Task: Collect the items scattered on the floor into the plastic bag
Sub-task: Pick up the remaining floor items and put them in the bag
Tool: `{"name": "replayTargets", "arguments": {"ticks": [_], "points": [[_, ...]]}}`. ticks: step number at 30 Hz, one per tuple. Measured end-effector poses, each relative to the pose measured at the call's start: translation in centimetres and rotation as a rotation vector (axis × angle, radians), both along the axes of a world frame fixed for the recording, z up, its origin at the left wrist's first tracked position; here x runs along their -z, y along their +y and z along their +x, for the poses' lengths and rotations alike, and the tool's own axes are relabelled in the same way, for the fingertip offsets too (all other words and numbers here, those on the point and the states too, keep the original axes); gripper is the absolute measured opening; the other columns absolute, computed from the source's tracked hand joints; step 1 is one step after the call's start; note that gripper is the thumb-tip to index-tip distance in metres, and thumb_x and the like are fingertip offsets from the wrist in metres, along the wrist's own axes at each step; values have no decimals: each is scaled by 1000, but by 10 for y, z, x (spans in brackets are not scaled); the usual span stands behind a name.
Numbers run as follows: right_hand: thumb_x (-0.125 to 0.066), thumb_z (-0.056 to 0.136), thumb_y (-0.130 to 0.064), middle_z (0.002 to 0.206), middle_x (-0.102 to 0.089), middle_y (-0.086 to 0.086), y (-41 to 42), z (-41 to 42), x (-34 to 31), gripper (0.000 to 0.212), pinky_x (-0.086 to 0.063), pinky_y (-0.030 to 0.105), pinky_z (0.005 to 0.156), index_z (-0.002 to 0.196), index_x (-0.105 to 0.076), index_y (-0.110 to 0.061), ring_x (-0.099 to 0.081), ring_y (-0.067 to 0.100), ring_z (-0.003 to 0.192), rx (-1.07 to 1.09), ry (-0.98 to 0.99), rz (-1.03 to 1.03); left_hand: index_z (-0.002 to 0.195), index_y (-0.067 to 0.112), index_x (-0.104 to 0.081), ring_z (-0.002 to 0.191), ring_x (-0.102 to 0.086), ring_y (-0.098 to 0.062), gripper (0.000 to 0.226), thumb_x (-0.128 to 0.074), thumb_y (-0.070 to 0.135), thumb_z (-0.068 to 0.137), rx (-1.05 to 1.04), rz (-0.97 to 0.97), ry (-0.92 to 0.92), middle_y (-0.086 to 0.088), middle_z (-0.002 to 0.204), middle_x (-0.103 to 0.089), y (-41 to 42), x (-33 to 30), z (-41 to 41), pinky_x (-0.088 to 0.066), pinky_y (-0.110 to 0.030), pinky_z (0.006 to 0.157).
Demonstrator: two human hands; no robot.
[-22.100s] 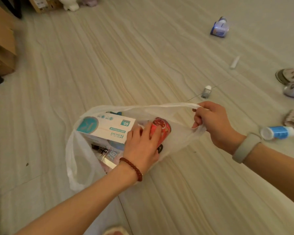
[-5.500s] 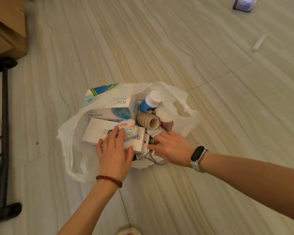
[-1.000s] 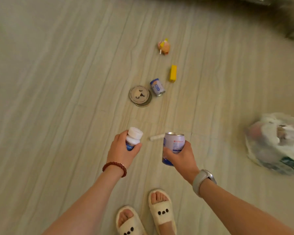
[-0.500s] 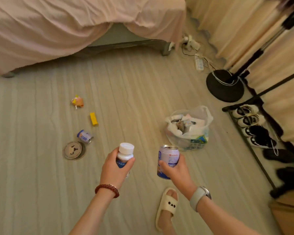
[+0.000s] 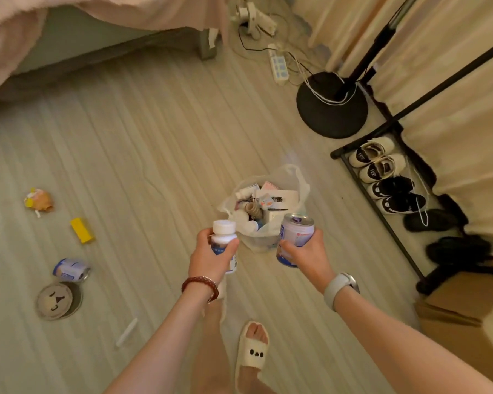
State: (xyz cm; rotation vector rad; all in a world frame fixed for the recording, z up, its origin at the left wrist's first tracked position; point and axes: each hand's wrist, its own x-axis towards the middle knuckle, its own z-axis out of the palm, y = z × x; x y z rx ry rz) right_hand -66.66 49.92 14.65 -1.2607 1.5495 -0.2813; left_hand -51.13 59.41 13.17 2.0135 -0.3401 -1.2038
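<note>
My left hand [image 5: 208,257] grips a white-capped bottle [image 5: 225,237] with a blue label. A white and blue can [image 5: 296,237] is held upright in my right hand [image 5: 306,255]. Just beyond both hands the white plastic bag [image 5: 299,184] stands open on the floor, filled with boxes and small items. On the floor to the left lie a small orange toy [image 5: 39,199], a yellow block [image 5: 81,230], a second can [image 5: 71,270] on its side, a round tin with a face [image 5: 58,300] and a thin white stick [image 5: 127,332].
A bed with a pink cover [image 5: 26,32] fills the top left. A black round stand base [image 5: 332,105], a power strip [image 5: 279,64] with cables and a shoe rack [image 5: 387,177] line the right side. Cardboard boxes [image 5: 464,305] sit at the lower right. My slippered foot [image 5: 252,348] is below.
I have stepped closer to the bag, which now sits right in front of both hands. The bottle and can stay held; the floor items have shifted left in view.
</note>
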Motion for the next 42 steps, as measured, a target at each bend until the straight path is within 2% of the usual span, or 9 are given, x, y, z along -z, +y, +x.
{"name": "replayTargets", "arguments": {"ticks": [8,14,21,24,28,30,35,38,42], "points": [[-75,68,-9,106,-49,0,-115,25,137,64,-41,26,78,119,-36,-9,-52,16,96,-56,126,-53,117,12,-48,88,-52,-17,45,-67,28,80,150,52,-2,-1,101,-55,-126,124,23,-40,-25,77],[-71,73,-23,123,-48,10,-189,24,264,63,-41,40,88,126,-38,-12,-48,31,112,-563,529,-294,117,12,-52,88,-52,-17,43,-67,25,79,244,60,-130,-7,107,-57,-170,235,9,-37,-21,75],[-71,65,-23,103,-65,12,-207,-19,360,61,-48,39,74,120,-53,-4,-61,33,90,-1082,890,-491,126,12,-44,119,-45,-28,53,-64,32,81,504,179,-342,-10,126,-50,-191,336,-52,-43,-39,89],[-58,64,-30,96,-68,8,-203,-33,366,56,-51,34,67,114,-60,-6,-64,28,83,-1185,838,-563,127,10,-48,109,-57,-29,67,-71,39,71,703,363,-599,-10,122,-58,-190,347,-70,-49,-40,75],[-32,71,-33,99,-69,8,-223,-31,348,47,-45,36,77,88,-70,-12,-64,28,90,-1185,656,-668,110,13,-64,102,-61,-32,65,-78,43,54,815,530,-761,-14,116,-63,-184,349,-73,-51,-47,76],[-37,76,-31,119,-62,14,-238,-24,343,44,-37,40,89,103,-66,-11,-58,32,108,-1080,666,-674,106,13,-65,108,-58,-35,63,-80,42,53,839,538,-762,-17,119,-61,-181,348,-69,-49,-54,81],[-44,93,-32,155,7,19,-274,2,357,75,-23,45,110,146,4,-9,-15,38,140,-630,608,-50,138,33,-27,142,4,-33,59,-41,56,86,818,625,-590,-9,155,1,-188,347,-53,-5,-60,110],[-40,96,-34,145,-32,25,-279,12,363,72,-37,41,100,145,4,-5,-40,38,128,-481,528,123,138,40,-21,141,12,-34,62,-38,63,83,803,640,-583,-7,155,8,-191,346,-49,1,-62,109],[-36,97,-33,123,-57,15,-253,12,345,46,-44,40,83,138,-31,-14,-56,35,108,-639,506,-87,143,31,-18,142,5,-34,86,-51,68,73,663,600,-686,-13,155,-1,-185,339,-40,0,-62,109]]}}
